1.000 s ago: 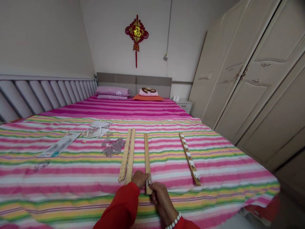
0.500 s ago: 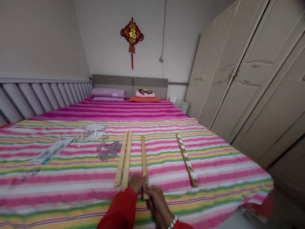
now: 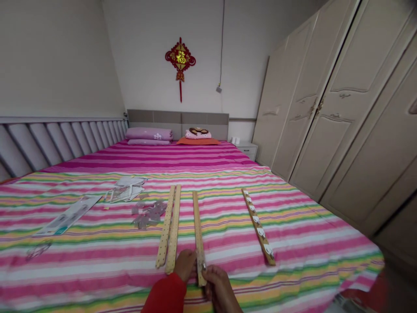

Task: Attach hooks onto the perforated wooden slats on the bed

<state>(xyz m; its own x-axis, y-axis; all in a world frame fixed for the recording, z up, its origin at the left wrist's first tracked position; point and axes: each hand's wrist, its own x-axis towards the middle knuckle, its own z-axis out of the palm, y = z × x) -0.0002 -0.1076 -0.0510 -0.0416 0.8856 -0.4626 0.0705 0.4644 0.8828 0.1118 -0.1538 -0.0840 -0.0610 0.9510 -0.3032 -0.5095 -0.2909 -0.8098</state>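
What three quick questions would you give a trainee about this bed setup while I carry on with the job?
1. True or false: the strip with white fittings lies on the striped bedspread, nearer the wardrobe than the other strips.
2. Which item are the left hand and right hand at? A: the single plain wooden strip; B: the strip with white fittings; C: the printed card.
3. What lies in a small heap just left of the two perforated wooden strips?

Key: 1 true; 2 A; 3 clear plastic pieces.
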